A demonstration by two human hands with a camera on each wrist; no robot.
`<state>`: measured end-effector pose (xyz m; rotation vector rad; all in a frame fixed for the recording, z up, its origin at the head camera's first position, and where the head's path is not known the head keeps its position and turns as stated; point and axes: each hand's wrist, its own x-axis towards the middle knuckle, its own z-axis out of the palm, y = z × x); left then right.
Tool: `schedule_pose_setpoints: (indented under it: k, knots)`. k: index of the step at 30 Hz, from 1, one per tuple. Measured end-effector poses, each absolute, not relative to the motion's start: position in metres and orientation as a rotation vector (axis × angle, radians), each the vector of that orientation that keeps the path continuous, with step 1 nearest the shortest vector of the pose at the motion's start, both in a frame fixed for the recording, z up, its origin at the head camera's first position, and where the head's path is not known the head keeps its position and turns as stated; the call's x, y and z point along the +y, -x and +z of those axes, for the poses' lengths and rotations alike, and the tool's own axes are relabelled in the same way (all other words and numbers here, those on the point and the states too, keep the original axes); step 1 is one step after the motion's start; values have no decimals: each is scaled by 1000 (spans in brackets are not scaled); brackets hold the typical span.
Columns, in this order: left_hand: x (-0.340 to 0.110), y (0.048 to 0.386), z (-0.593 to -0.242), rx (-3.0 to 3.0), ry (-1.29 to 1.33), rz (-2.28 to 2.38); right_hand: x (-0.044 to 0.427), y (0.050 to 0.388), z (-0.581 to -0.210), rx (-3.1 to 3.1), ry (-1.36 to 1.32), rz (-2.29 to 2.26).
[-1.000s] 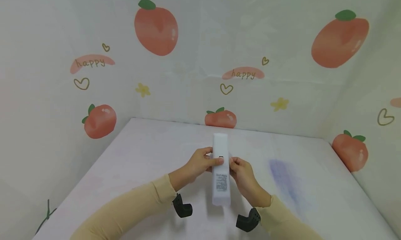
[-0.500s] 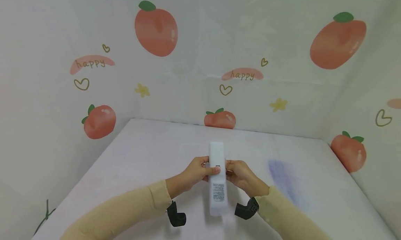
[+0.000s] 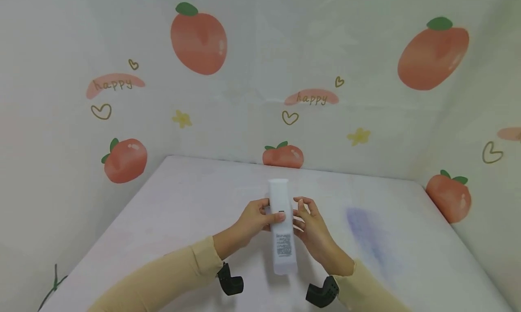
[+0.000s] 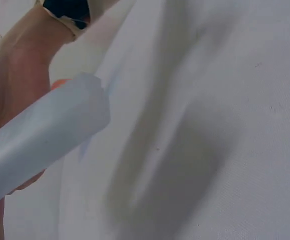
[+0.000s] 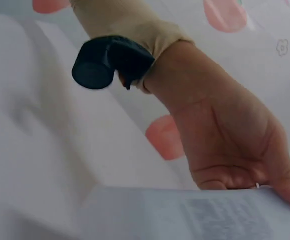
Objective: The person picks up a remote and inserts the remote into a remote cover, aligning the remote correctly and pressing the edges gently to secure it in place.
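Note:
A long white case (image 3: 279,195) with a small dark slot and a block of grey print is held up off the table. My left hand (image 3: 249,222) grips its left side, thumb across the front just below the slot, fingers behind. At its right edge is my right hand (image 3: 316,233), with thumb and index finger raised and the lower fingers at or behind the edge; contact is unclear. In the left wrist view, the case (image 4: 49,132) partly covers the right hand (image 4: 27,75). The right wrist view has the left hand (image 5: 230,135) above the printed face of the case (image 5: 134,212).
The white table (image 3: 195,185) runs back to a white cloth wall (image 3: 244,99) printed with red fruit and "happy". A bluish-purple smudge (image 3: 368,233) marks the table at right. Black wrist cameras (image 3: 230,280) hang below both sleeves.
The case dropped lower, then rose slightly and tilted. My right thumb and index finger, earlier at the case's right edge, have lifted and spread; the left hand keeps its grip.

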<state>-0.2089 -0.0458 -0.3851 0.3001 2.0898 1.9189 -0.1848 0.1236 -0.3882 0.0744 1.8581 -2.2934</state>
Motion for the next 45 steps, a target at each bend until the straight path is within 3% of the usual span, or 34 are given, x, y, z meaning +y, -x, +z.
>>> schedule_pose_setpoints:
  k: [12, 22, 27, 45]
  knots:
    - [-42, 206, -389, 2221, -496, 1760, 135, 186, -385, 1789, 107, -2045]
    - [-54, 209, -380, 2203, -481, 1724, 141, 186, -388, 1842, 97, -2099]
    - [-59, 215, -382, 2134, -397, 1853, 144, 190, -383, 1846, -27, -2161]
    - [-26, 198, -402, 1806, 160, 2194, 138, 187, -389, 1997, 48, -2032]
